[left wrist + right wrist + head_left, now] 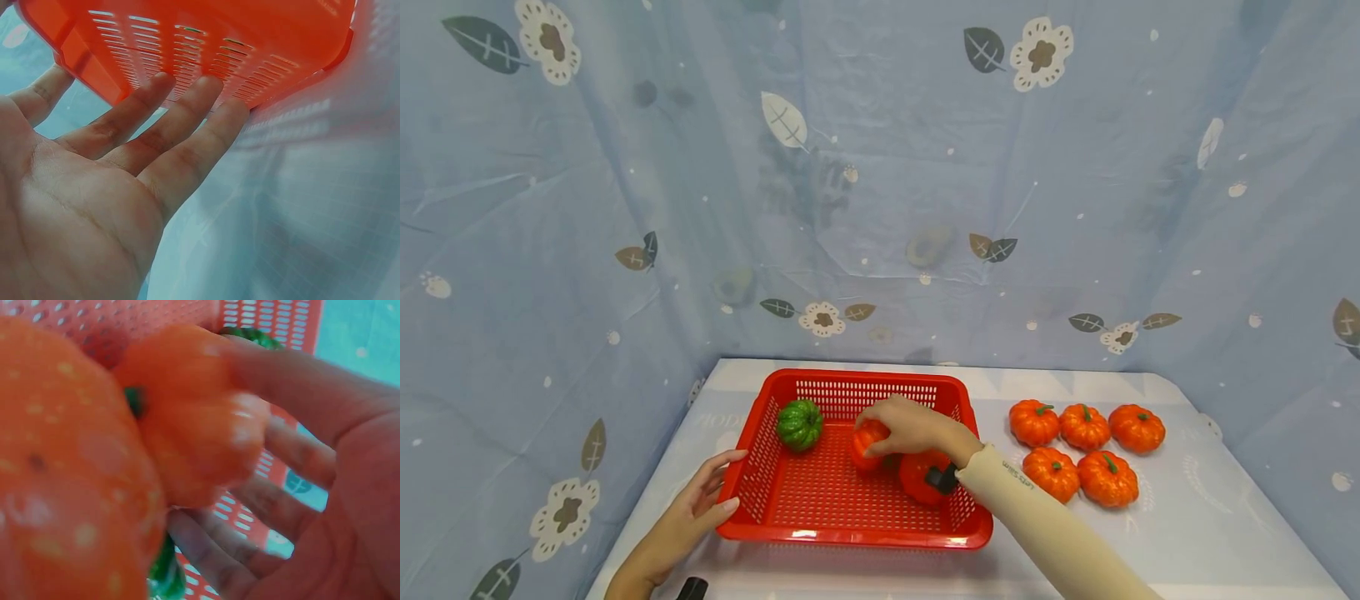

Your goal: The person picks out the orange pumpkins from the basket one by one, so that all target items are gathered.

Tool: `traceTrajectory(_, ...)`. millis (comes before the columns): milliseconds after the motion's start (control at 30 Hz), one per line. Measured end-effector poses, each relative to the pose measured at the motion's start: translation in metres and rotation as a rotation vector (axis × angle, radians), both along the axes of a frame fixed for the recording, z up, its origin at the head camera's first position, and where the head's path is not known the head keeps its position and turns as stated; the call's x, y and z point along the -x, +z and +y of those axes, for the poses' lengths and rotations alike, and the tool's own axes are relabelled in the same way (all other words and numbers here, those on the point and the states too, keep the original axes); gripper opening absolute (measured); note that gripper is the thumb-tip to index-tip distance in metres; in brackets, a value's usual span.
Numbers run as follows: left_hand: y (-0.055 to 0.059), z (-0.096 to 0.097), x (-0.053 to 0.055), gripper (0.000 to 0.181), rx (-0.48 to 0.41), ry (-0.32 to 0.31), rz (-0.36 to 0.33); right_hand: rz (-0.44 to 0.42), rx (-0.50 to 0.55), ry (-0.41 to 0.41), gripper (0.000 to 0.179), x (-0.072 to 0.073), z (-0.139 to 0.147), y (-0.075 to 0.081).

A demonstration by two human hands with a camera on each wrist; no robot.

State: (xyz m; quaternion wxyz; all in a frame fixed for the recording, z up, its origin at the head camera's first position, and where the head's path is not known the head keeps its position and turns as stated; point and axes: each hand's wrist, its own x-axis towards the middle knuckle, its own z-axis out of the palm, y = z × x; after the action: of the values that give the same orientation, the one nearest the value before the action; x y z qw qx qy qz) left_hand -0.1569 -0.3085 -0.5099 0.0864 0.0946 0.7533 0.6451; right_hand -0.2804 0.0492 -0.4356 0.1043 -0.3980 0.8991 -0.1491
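Note:
Inside a red plastic basket [865, 533], my right hand [910, 421] holds a small orange toy pumpkin [194, 419] between thumb and fingers. A larger orange pumpkin [919, 479] lies in the basket under my right wrist; it fills the left of the right wrist view. A green toy pumpkin [800, 425] sits by the basket's left wall. Another green piece [167, 572] shows partly below the held pumpkin, mostly hidden. My left hand [692, 508] is at the basket's left side. Its fingers [181, 112] extend fairly straight against the slotted wall, with the palm away from it.
Several orange pumpkins [1084, 428] stand in two rows on the white table [1210, 517], right of the basket. A blue patterned curtain [880, 208] hangs behind the table and along both sides.

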Motion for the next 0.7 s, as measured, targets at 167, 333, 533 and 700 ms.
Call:
traceTrajectory(167, -0.0002, 0.0010, -0.0004, 0.062, -0.008, 0.007, -0.027, 0.025, 0.042, -0.071, 0.045, 0.0068, -0.0049, -0.0079)
traceTrajectory(333, -0.0001, 0.0013, -0.0002, 0.063, -0.020, 0.011, -0.038, -0.011, 0.085, -0.039, 0.038, 0.0092, -0.0075, -0.0100)
traceTrajectory(533, 0.0001, 0.0006, 0.0003, 0.063, -0.012, 0.007, -0.031, -0.026, 0.065, -0.052, 0.039, 0.0078, -0.0081, -0.0080)
traceTrajectory(700, -0.0003, -0.0001, 0.0002, 0.063, -0.013, 0.011, -0.040, -0.079, 0.016, -0.091, 0.072, 0.0060, -0.0093, -0.0077)
